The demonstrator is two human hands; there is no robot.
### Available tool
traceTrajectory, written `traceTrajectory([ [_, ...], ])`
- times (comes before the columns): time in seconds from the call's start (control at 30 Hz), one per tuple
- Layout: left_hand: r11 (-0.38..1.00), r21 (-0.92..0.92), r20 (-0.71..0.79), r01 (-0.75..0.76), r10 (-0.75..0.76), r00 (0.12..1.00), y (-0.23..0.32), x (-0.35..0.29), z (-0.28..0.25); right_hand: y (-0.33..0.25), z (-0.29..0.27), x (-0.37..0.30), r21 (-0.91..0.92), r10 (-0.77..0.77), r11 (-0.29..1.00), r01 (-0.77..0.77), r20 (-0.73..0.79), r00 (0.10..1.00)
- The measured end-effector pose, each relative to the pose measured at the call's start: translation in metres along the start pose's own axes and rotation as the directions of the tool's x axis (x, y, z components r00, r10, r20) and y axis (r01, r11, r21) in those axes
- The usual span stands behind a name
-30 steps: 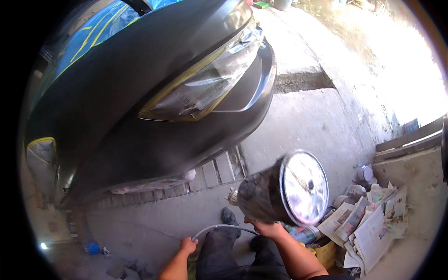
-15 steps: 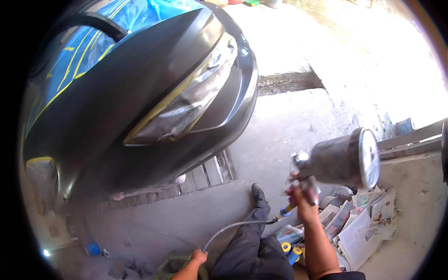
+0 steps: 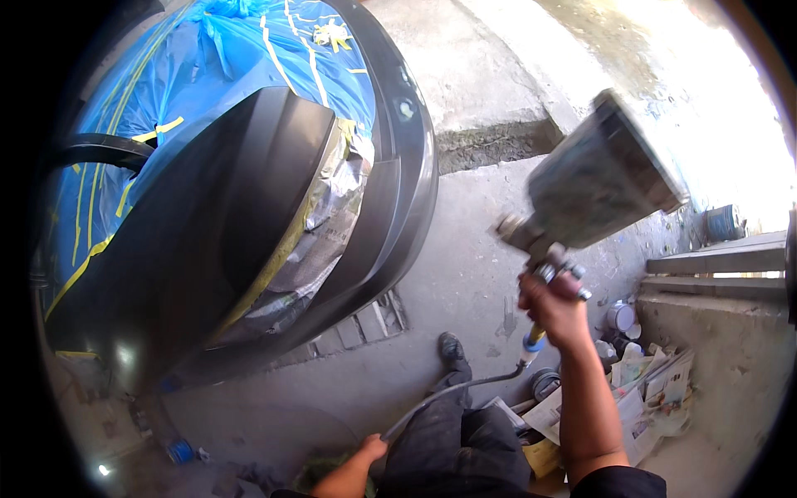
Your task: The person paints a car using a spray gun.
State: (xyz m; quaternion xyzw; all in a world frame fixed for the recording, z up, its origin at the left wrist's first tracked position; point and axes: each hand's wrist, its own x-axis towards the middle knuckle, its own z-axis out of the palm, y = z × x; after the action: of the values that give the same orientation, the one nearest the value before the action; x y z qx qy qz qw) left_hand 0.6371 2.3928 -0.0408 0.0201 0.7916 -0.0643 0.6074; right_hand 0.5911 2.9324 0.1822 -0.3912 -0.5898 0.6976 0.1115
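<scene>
My right hand (image 3: 554, 309) is closed round the grip of a metal spray gun (image 3: 538, 239), held up to the right of a car's front end. A large grey paint cup (image 3: 606, 178) sits on the gun, tilted. From the handle's blue fitting a grey air hose (image 3: 448, 388) curves left across my legs. My left hand (image 3: 375, 446), low in the middle, grips this hose. The matte dark body panel (image 3: 207, 241) lies to the left, with the dark bumper (image 3: 394, 187) along its right side. Between them, the headlight area is masked with paper (image 3: 336, 203) and yellow tape.
Blue plastic sheeting (image 3: 216, 70) with tape strips covers the car beyond. A floor grate (image 3: 365, 322) lies under the bumper, and a trench (image 3: 498, 143) cuts the concrete farther off. Newspapers (image 3: 639, 407) and cans (image 3: 619, 316) lie beside a low wall (image 3: 722, 328) at right.
My right hand has raised the spray gun, and its cup now tilts upward. My left hand, still on the hose, has shifted slightly right. The view has turned, showing more blue sheeting.
</scene>
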Motion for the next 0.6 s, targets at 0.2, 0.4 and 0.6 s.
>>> traceTrajectory([
  [0.2, 0.993, -0.11, -0.101, 0.036, -0.047, 0.994, 0.026, -0.01, 0.002, -0.022, -0.017, 0.034, 0.066, -0.039, 0.997, 0.048, -0.135, 0.99],
  [0.4, 0.988, 0.022, -0.09, 0.156, -0.153, 0.984, 0.048, -0.046, 0.027, 0.04, -0.018, 0.01, -0.075, -0.053, 0.995, 0.07, 0.202, 0.978],
  [0.6, 0.949, -0.078, -0.332, 0.307, -0.315, 0.889, 0.102, -0.055, 0.11, 0.095, -0.048, 0.009, 0.026, 0.081, 0.991, -0.13, 0.659, 0.747],
])
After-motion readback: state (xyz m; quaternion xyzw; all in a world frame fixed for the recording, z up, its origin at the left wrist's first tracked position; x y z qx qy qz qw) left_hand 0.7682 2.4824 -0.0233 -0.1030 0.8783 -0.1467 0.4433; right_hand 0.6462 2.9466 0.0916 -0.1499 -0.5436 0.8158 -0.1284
